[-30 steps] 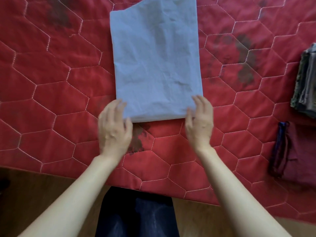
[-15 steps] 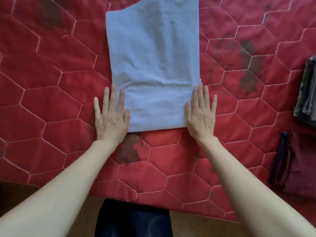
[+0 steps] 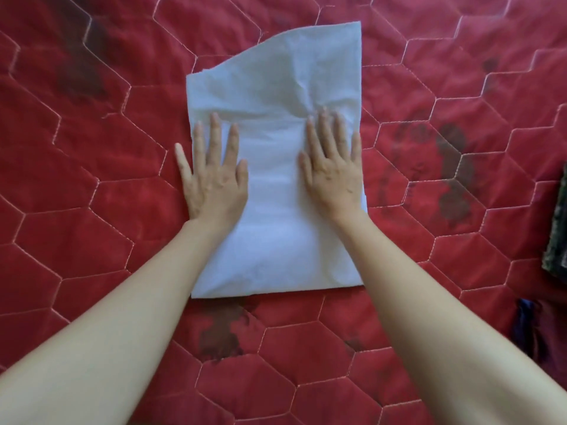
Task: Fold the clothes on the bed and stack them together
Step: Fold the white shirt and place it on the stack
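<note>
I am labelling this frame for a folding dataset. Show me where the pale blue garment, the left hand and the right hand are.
pale blue garment [image 3: 276,246]: head view, bare lower middle of the cloth.
left hand [image 3: 214,182]: head view, back of the hand.
right hand [image 3: 334,176]: head view, back of the hand.

A cloth [image 3: 276,167] is lying mid-bed [image 3: 92,185], both hands lying flat on it: left hand [image 3: 214,176] at its left edge, right hand [image 3: 333,170] at its right.

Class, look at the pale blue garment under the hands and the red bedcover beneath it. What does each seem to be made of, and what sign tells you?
Pale blue garment: probably a thin woven cotton, matte; it holds fine creases and lies flat.

Red bedcover: a quilted, padded fabric with a soft, slightly velvety look; pale stitching forms raised hexagons. The fibre cannot be told.
</note>
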